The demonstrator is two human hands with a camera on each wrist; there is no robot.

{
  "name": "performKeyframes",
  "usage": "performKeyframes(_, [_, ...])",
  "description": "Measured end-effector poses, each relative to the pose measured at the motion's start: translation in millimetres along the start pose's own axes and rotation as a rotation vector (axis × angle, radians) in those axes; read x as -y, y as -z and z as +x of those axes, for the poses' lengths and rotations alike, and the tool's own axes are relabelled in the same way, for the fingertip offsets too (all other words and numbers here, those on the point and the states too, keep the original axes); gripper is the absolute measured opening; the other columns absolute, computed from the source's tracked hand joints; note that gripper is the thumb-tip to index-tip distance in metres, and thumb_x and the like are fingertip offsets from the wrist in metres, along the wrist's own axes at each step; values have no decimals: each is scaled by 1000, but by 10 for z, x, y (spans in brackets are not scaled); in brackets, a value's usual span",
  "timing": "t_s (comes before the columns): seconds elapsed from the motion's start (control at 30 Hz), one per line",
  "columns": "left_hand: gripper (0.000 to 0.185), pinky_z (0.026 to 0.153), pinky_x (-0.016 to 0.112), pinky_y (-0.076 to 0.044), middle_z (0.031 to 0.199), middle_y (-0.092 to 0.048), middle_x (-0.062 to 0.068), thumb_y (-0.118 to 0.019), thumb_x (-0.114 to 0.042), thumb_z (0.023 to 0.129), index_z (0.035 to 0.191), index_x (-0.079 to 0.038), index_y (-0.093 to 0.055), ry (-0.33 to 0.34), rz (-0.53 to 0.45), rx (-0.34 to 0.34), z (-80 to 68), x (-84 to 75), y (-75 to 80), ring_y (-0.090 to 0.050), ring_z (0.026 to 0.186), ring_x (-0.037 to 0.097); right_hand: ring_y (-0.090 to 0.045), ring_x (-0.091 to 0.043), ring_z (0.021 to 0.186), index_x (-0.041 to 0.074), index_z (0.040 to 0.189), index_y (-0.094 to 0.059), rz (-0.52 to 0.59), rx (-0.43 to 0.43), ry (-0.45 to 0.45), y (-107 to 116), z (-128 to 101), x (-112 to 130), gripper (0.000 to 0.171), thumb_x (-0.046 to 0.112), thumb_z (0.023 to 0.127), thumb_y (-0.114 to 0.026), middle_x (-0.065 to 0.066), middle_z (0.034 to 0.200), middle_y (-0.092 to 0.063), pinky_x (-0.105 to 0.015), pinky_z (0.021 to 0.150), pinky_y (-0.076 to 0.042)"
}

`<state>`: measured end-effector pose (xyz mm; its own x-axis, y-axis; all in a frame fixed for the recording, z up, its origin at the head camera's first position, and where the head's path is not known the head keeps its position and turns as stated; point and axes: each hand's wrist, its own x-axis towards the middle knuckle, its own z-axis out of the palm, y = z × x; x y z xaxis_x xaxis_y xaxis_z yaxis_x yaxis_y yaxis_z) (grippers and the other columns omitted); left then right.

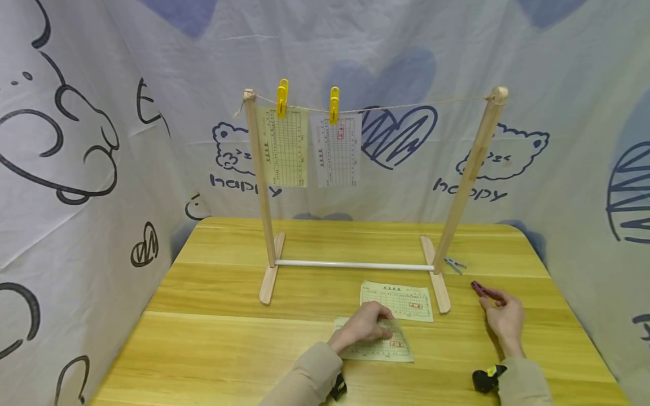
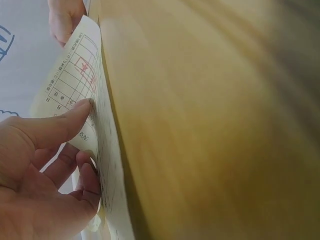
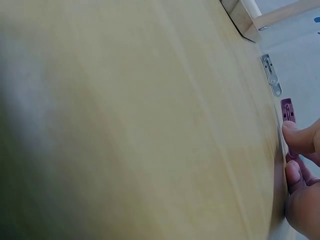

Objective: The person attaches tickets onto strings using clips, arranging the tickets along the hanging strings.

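Note:
My left hand (image 1: 364,329) pinches a pale yellow printed form (image 1: 376,351) on the near part of the table. In the left wrist view that form (image 2: 75,75) is bent up, with the thumb against its printed face. Behind it lies a second yellow form (image 1: 396,300), with red boxed marks. At the right, my right hand (image 1: 503,317) holds a purple clothespin (image 1: 479,289) between thumb and fingers. The right wrist view shows the clothespin (image 3: 288,111) pointing away from the fingertips. A grey clothespin (image 1: 455,265) lies beyond it.
A wooden rack (image 1: 464,180) with a white crossbar (image 1: 350,264) stands across the table (image 1: 203,321). On its string, yellow clothespins (image 1: 282,100) hold a yellow form (image 1: 284,149) and a white form (image 1: 337,152). Patterned cloth (image 1: 396,28) surrounds the table.

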<state>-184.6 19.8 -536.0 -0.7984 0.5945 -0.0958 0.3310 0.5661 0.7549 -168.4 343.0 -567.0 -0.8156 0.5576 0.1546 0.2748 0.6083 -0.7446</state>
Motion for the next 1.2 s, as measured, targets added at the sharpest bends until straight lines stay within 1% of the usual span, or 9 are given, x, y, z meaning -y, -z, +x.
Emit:
performKeyframes(0.2, [17,63,14,-39,98,-74,4,-78,-5,86,103,-3,-77,3,-33,9,16,9,1,-45,69,3,-43,-1,71,-4,118,-69,-2,-8,-7,19,-2,17,29,10,92,-71,-25,99,-63,-15,59,-31])
performKeyframes(0.33, [16,58,14,-38,96,-74,6,-75,-4,88,104,-1,-76,-16,-56,11,8,5,17,-45,66,2,-37,8,66,-6,117,-68,2,-15,-1,9,11,4,29,12,94,-69,-27,99,-65,-13,57,-31])
performKeyframes(0.53, [15,58,12,-43,93,-75,8,-72,-1,88,102,0,-76,-36,-86,-4,0,3,44,-49,65,0,-36,11,63,-9,118,-66,23,-27,4,-13,32,-4,31,15,100,-61,-26,95,-64,-10,55,-31])
performKeyframes(0.73, [11,55,14,-42,83,-68,3,-67,-1,90,98,-2,-76,-39,-161,-10,-24,31,97,-48,64,1,-38,9,65,-8,122,-65,62,-35,-36,-6,27,36,37,22,105,-52,-18,91,-62,-12,56,-33])
performKeyframes(0.83, [11,56,15,-44,84,-68,5,-65,-2,92,97,-3,-75,-47,-199,-20,-34,40,139,-50,65,2,-40,7,68,-7,125,-64,85,-37,-71,5,12,69,41,26,106,-49,-20,98,-63,-13,58,-33])
performKeyframes(0.97, [11,58,15,-44,85,-70,8,-65,-3,93,97,-4,-76,-54,-189,-47,-35,41,201,-50,66,2,-40,10,74,-7,130,-62,141,-39,-112,14,-6,87,45,28,106,-46,-25,114,-64,-10,63,-34])
performKeyframes(1.03, [11,60,14,-44,85,-69,6,-66,-4,93,98,-5,-76,-56,-170,-64,-33,43,233,-50,67,2,-40,13,76,-6,132,-61,189,-45,-143,18,-12,86,46,30,106,-47,-12,106,-67,-8,65,-35])
performKeyframes(1.1, [11,61,14,-44,85,-69,6,-67,-5,93,98,-5,-76,-56,-154,-83,-29,48,262,-49,68,2,-42,14,76,-6,133,-61,248,-54,-172,26,-18,86,48,32,105,-50,8,93,-66,-5,65,-36])
performKeyframes(1.2, [10,62,13,-42,87,-71,7,-68,-5,93,99,-4,-76,-73,-133,-112,-16,65,305,-48,69,1,-48,13,75,-5,134,-61,422,-77,-237,43,-22,116,48,30,101,-60,30,81,-52,-2,63,-41])
